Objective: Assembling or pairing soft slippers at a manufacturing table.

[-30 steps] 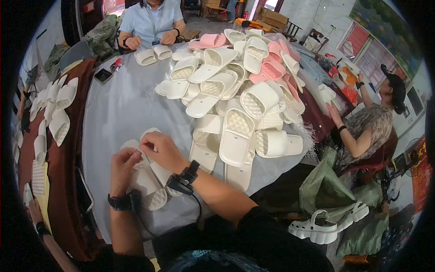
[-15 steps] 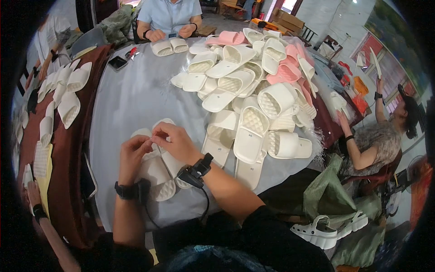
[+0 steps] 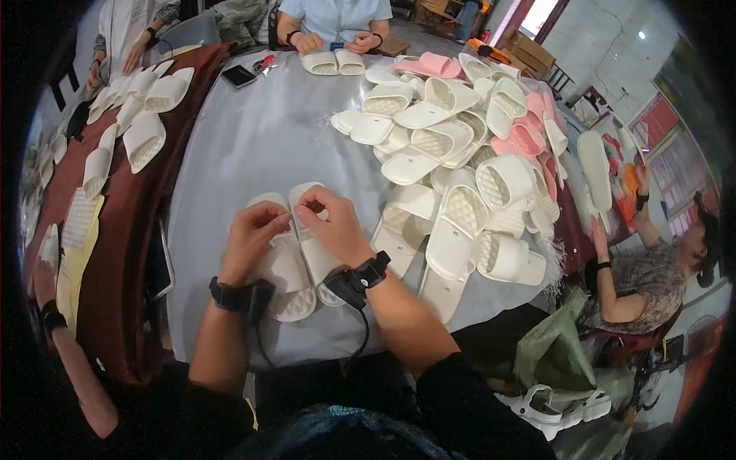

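A pair of cream slide slippers lies side by side on the table before me: a left slipper (image 3: 282,270) and a right slipper (image 3: 317,257). Over the left one hovers my left hand (image 3: 257,236), its thumb and fingertips pinched together. My right hand (image 3: 335,226) is curled above the right slipper, thumb bent in against the fingers. A small gap separates the two sets of fingertips. Whatever they pinch, if anything, is too small to make out. Black bands with cables circle both my wrists.
Right of my hands rises a heap of cream slippers (image 3: 437,146) with some pink slippers (image 3: 529,138). A phone (image 3: 239,75) lies at the far left. Across the table a person handles another pair (image 3: 333,64). Other people work on both sides; white clogs (image 3: 548,414) sit lower right.
My fingertips, touching before, have moved slightly apart. The whole view has shifted, bringing the scene rightward. The co-worker at the right has lowered a raised slipper.
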Action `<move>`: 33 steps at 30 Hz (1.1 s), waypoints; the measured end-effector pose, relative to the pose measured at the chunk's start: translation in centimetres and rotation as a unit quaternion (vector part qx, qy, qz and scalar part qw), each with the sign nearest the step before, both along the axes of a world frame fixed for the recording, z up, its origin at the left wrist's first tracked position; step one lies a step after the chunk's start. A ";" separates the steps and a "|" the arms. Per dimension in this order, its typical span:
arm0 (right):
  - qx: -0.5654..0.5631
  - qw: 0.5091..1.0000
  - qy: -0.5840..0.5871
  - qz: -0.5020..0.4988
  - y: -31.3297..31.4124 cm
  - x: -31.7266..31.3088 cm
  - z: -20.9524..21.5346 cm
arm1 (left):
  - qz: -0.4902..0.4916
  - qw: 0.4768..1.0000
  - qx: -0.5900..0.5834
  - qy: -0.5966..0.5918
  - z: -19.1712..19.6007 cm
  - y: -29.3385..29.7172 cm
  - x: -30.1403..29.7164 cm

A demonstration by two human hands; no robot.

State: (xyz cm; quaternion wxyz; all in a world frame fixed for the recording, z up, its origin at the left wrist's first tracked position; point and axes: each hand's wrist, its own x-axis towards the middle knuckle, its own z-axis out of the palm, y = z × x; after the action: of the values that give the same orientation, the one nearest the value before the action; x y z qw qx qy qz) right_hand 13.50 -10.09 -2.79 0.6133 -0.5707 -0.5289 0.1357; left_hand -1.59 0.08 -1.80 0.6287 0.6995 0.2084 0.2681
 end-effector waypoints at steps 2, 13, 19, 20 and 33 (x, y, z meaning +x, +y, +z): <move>-0.005 1.000 -0.005 0.007 0.1 -0.1 -0.1 | 0.000 1.000 -0.002 -0.005 -0.1 0.1 -0.2; -0.065 0.997 0.010 0.026 -0.1 0.0 -0.2 | -0.006 1.000 -0.005 -0.011 -1.8 0.8 -0.2; -0.064 0.997 -0.009 0.029 -0.1 0.0 -0.3 | -0.011 1.000 -0.001 -0.017 -2.2 1.1 -0.3; -0.070 0.997 -0.012 0.026 -0.1 0.1 -0.4 | -0.013 1.000 0.008 -0.018 -2.2 1.1 -0.2; -0.086 0.995 0.004 0.041 -0.2 0.2 -0.4 | -0.027 0.999 0.000 -0.024 -1.4 0.7 0.0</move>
State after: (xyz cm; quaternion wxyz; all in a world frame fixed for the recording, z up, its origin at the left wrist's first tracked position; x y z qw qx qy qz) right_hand 13.66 -10.29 -3.19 0.5580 -0.5983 -0.5363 0.2078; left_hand -1.64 0.82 -3.24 0.6404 0.6983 0.1745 0.2678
